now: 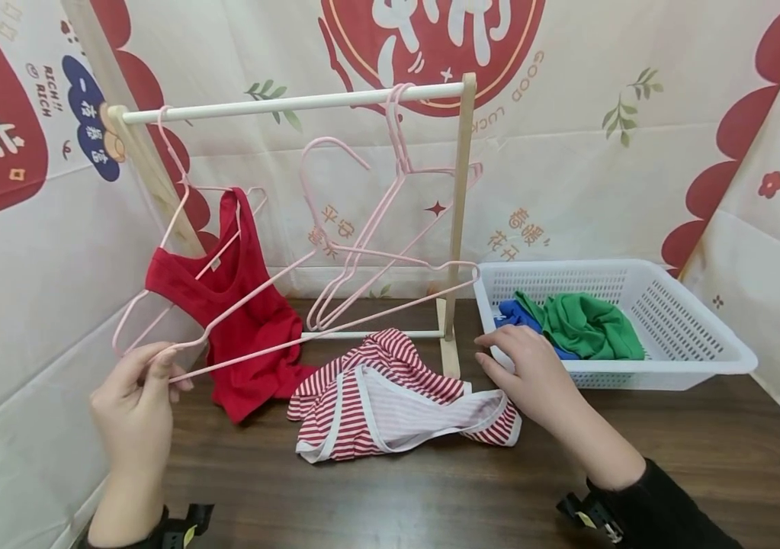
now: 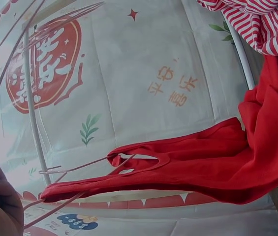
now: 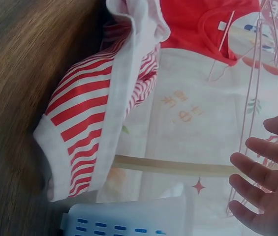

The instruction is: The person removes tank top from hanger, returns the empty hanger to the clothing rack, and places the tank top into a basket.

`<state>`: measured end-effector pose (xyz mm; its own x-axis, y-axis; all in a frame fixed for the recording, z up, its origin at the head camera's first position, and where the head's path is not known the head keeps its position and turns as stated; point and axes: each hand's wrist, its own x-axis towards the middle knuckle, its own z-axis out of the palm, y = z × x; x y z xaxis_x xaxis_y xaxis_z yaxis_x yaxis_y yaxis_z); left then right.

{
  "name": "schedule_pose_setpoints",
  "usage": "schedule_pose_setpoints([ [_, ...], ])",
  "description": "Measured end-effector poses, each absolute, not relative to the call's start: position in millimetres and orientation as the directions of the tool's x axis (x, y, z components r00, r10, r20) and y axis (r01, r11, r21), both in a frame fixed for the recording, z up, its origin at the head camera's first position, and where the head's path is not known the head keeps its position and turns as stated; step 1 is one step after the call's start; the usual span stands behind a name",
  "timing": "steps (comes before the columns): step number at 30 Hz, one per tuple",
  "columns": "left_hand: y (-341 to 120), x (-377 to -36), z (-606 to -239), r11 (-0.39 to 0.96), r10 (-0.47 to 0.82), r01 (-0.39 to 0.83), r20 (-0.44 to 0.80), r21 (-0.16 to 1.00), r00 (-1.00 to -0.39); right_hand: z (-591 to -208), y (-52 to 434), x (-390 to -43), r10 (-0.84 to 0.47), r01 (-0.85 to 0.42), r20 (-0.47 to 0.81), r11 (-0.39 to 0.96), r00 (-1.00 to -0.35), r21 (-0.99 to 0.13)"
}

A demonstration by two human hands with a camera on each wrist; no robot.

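Left hand (image 1: pixel 134 393) is pinching the end of a pink wire hanger (image 1: pixel 335 297) between thumb and fingertips, holding it up off the table (image 1: pixel 431 496). The hanger is stretching across to the right, its far corner sitting just beside the basket rim; its hook is pointing up in front of the rack (image 1: pixel 293 101).

Right hand (image 1: pixel 530 374) is hovering with fingers spread and relaxed, gripping nothing, between the white basket (image 1: pixel 691 335) and the striped garment (image 1: pixel 390 400). The wrist view confirms the fingers (image 3: pixel 257 172) are apart.

The striped garment is lying crumpled on the table, at the foot of the rack's right post.

A red top (image 1: pixel 245 313) is hanging on another pink hanger from the rack's left end, its hem touching the table. Two more empty pink hangers are hanging near the right end.

The basket is holding green (image 1: pixel 589 324) and blue (image 1: pixel 520 316) clothes.
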<state>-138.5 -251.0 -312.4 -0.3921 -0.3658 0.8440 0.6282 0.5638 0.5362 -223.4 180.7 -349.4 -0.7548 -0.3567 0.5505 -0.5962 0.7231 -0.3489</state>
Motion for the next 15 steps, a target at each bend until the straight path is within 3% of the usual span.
schedule_pose_setpoints([
  [8,-255.2,-141.0,-312.4,0.325,-0.512,0.729,0.761,0.602,-0.399,-341.2,180.7,-213.2,-0.368,-0.596,0.518,0.702,-0.772,-0.389],
  [15,-269.4,-139.2,-312.3,0.119,-0.596,0.796,0.685,0.593,-0.420,-339.6,180.6,-205.7,-0.371,-0.593,0.501,0.689,-0.782,-0.416],
])
